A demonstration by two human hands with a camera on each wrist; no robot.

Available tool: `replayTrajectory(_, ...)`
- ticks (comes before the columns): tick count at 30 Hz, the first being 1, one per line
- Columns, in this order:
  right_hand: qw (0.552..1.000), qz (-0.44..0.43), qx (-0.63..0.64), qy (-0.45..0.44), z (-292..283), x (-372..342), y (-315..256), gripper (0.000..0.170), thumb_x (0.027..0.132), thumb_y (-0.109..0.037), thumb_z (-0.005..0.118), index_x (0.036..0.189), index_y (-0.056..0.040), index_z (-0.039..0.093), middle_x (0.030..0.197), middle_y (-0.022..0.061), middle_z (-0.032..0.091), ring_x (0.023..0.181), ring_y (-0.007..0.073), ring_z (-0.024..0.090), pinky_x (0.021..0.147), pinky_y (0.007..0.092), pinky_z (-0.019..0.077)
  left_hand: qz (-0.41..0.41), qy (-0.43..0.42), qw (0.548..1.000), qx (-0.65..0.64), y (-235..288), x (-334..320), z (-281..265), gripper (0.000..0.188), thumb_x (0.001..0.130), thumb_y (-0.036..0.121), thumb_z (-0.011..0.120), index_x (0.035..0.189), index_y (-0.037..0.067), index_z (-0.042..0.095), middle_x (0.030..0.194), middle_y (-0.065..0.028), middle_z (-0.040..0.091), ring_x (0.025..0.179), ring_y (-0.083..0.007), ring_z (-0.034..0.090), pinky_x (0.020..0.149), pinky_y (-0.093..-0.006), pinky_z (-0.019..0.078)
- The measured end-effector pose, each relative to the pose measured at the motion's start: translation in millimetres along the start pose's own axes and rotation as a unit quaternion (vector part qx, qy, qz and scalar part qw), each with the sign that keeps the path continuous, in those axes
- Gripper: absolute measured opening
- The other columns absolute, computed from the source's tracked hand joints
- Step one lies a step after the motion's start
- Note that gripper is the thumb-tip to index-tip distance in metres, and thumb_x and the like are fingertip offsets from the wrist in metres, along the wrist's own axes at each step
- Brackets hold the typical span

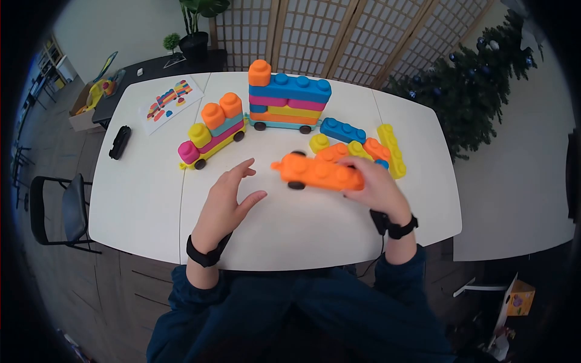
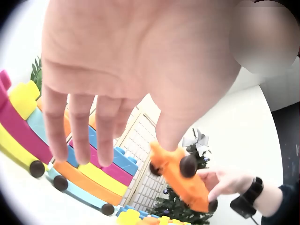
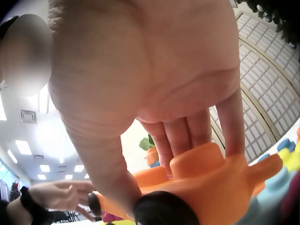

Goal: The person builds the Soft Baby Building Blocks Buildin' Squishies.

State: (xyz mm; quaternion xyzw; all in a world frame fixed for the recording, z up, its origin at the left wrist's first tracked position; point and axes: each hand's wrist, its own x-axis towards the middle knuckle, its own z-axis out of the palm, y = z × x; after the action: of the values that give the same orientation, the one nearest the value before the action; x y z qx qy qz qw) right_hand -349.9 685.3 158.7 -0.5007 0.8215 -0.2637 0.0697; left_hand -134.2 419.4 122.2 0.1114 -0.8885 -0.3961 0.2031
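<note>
My right hand (image 1: 382,190) grips an orange wheeled toy car base (image 1: 316,171) by its right end, thumb on one side and fingers on the other. The base is held over the white table (image 1: 272,224), its black wheels showing and a coupling knob pointing left. In the right wrist view the thumb lies beside a wheel (image 3: 165,208). My left hand (image 1: 223,202) is held open to the left of the base, holding nothing, its fingers straight in the left wrist view. Past it stand a yellow-based block wagon (image 1: 212,143) and a taller light-blue-based block wagon (image 1: 284,126).
Loose blocks lie at the right, among them a blue block (image 1: 342,129) and a long yellow block (image 1: 392,151). A printed picture sheet (image 1: 171,104) and a black case (image 1: 120,143) lie at the left. A decorated tree (image 1: 472,78) stands beyond the table's right edge.
</note>
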Motion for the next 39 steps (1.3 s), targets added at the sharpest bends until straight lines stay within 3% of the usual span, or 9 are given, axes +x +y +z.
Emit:
replayTrajectory(6,0.997,0.019,-0.036,-0.062,65.2,-6.5,-17.5,0.054,0.073,-0.016,0.081,0.123,-0.0103,0.062,0.116,0.0079,0.068,0.108,0.0286,0.067,0.085,0.0377,0.0558,0.004,-0.099,0.994,0.044,-11.2,-5.9,4.5,0.079,0.079,0.024,0.088,0.145,0.004,0.049,0.134,-0.0174,0.062,0.124,-0.0370,0.059,0.104,-0.0423,0.0487)
replayTrajectory(10,0.999,-0.001,-0.040,-0.023,80.2,-3.2,-19.3,0.051,0.074,-0.013,0.076,0.122,-0.0102,0.061,0.115,0.0079,0.068,0.109,0.0267,0.066,0.080,0.0384,0.0564,0.011,-0.136,0.990,0.046,-16.0,-3.0,9.8,0.077,0.075,0.021,0.089,0.141,0.004,0.053,0.134,-0.0173,0.062,0.122,-0.0378,0.059,0.103,-0.0420,0.0493)
replayTrajectory(16,0.999,0.009,-0.036,-0.020,89.8,-0.8,-13.6,0.049,0.074,-0.012,0.076,0.120,-0.0107,0.059,0.115,0.0071,0.068,0.111,0.0265,0.065,0.081,0.0386,0.0566,0.008,-0.125,0.991,0.034,-14.6,4.7,17.2,0.061,0.073,0.009,0.086,0.128,0.001,0.062,0.126,-0.0165,0.065,0.110,-0.0383,0.063,0.096,-0.0417,0.0527)
replayTrajectory(25,1.000,-0.008,0.001,-0.004,94.0,-2.2,-7.9,0.051,0.076,-0.015,0.081,0.122,-0.0088,0.060,0.118,0.0101,0.068,0.114,0.0294,0.064,0.090,0.0395,0.0553,0.026,-0.108,0.992,0.059,-20.6,5.4,31.3,0.055,0.072,0.006,0.086,0.123,0.004,0.065,0.118,-0.0133,0.068,0.102,-0.0363,0.064,0.093,-0.0416,0.0538)
replayTrajectory(29,0.997,0.009,0.082,-0.008,66.8,4.8,-2.1,0.050,0.079,-0.020,0.083,0.123,-0.0062,0.062,0.117,0.0121,0.069,0.113,0.0308,0.065,0.091,0.0395,0.0547,0.000,-0.123,0.990,0.070,-19.0,6.3,29.7,0.055,0.071,0.008,0.087,0.122,0.003,0.067,0.126,-0.0139,0.068,0.110,-0.0363,0.065,0.097,-0.0404,0.0532)
replayTrajectory(31,0.995,0.081,0.048,0.024,41.7,13.8,9.7,0.048,0.082,-0.024,0.083,0.122,-0.0043,0.064,0.114,0.0133,0.070,0.108,0.0315,0.067,0.091,0.0386,0.0545,-0.002,-0.117,0.990,0.073,-20.9,5.2,30.8,0.055,0.071,0.008,0.087,0.122,0.002,0.067,0.125,-0.0135,0.068,0.109,-0.0362,0.065,0.097,-0.0405,0.0532)
replayTrajectory(33,0.993,0.069,0.031,0.094,22.0,29.6,39.9,0.042,0.086,-0.025,0.081,0.118,-0.0034,0.066,0.110,0.0145,0.072,0.104,0.0321,0.068,0.090,0.0382,0.0548,0.008,-0.109,0.991,0.076,-21.4,3.6,31.9,0.053,0.071,0.008,0.087,0.120,0.003,0.067,0.121,-0.0125,0.068,0.104,-0.0357,0.065,0.094,-0.0408,0.0538)
replayTrajectory(35,0.985,0.137,-0.020,0.101,2.4,49.7,67.2,0.034,0.088,-0.026,0.078,0.111,-0.0021,0.070,0.108,0.0165,0.073,0.097,0.0332,0.070,0.086,0.0402,0.0560,0.018,-0.101,0.992,0.077,-21.9,2.6,33.5,0.052,0.072,0.008,0.086,0.119,0.004,0.066,0.117,-0.0115,0.068,0.099,-0.0351,0.065,0.091,-0.0411,0.0544)
replayTrajectory(39,0.973,0.168,-0.123,0.103,-3.3,75.9,120.3,0.032,0.087,-0.026,0.078,0.108,-0.0030,0.072,0.108,0.0174,0.073,0.097,0.0342,0.070,0.085,0.0420,0.0564,0.019,-0.091,0.993,0.078,-22.0,1.9,35.7,0.051,0.071,0.008,0.086,0.118,0.004,0.067,0.115,-0.0111,0.068,0.097,-0.0345,0.064,0.089,-0.0411,0.0545)
